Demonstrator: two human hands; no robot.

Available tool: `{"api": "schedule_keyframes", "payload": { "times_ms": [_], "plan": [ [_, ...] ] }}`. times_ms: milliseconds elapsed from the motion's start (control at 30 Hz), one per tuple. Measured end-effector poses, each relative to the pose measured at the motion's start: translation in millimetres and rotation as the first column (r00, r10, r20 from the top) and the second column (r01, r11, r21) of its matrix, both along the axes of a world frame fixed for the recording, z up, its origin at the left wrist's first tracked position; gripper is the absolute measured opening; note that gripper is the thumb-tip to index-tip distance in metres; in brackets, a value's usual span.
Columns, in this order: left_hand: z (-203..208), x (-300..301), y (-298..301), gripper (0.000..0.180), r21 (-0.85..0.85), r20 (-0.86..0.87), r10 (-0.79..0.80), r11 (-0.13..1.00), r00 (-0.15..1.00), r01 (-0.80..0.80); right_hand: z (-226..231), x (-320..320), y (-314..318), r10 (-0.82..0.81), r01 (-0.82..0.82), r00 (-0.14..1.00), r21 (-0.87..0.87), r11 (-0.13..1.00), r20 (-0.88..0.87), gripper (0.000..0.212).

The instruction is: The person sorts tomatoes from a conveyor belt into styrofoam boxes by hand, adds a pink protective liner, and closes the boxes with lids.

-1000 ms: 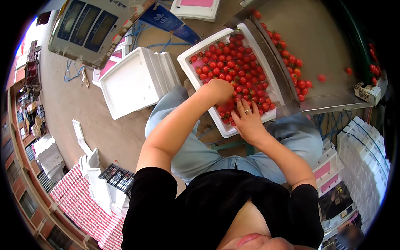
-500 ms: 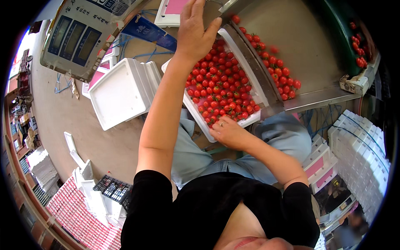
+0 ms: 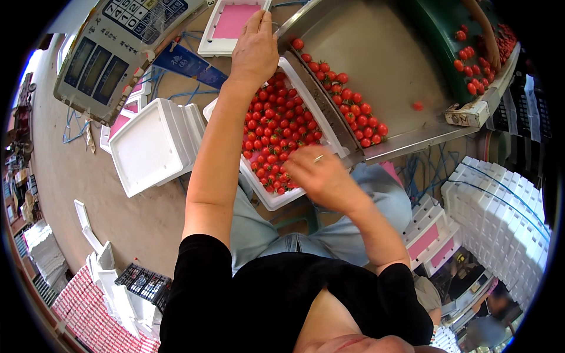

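Observation:
Small red tomatoes fill much of a white box in front of my lap, with a pink patch of its bottom showing. Over the box's near right part is my right hand, a ring on one finger; its fingers are smeared by motion above the tomatoes, so any held thing cannot be made out. My left hand is beyond the box's far left corner, close to the metal tray's corner, with its fingers stretched forward. More tomatoes lie along the near edge of the metal tray.
A scale stands at the far left. White boxes are stacked on the left; strapped white boxes stand on the right. Another person's arm reaches over tomatoes beside a green surface. A black crate sits lower left.
My right hand has lifted from the box's near edge to over the tomatoes. My left hand's thumb has drawn in. One tomato is rolling in the metal tray. The whole view has shifted.

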State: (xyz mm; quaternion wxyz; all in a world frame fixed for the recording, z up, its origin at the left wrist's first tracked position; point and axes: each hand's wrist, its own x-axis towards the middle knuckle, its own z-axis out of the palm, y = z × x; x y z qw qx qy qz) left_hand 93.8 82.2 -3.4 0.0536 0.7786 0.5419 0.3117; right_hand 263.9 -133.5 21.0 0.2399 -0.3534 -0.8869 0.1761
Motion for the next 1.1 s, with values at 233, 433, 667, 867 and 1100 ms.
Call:
{"api": "schedule_keyframes", "payload": {
  "times_ms": [233,433,667,867,1100],
  "plan": [
    [18,-4,-11,0.027,-0.078,-0.355,0.154,0.978,0.922,-0.193,35,105,43,-0.539,0.678,0.633,-0.062,0.732,0.556,0.062],
    [-22,-43,-11,0.020,-0.342,-0.389,0.141,0.896,0.910,-0.285,-3,94,48,-0.407,0.686,0.618,-0.209,0.697,0.673,0.079],
    [-62,-68,1,0.025,-0.584,-0.247,0.122,0.773,0.961,-0.248,-14,19,43,-0.206,0.413,0.879,-0.470,0.780,0.431,0.074],
    [-56,-64,-3,0.025,-0.632,-0.183,0.125,0.745,0.975,-0.214,-31,8,145,-0.313,0.313,0.944,0.014,0.949,0.104,0.048],
    [-58,-63,-4,0.028,-0.608,-0.142,0.127,0.772,0.982,-0.188,-85,2,202,-0.136,0.142,0.987,-0.064,0.988,0.082,0.049]
  ]
}}
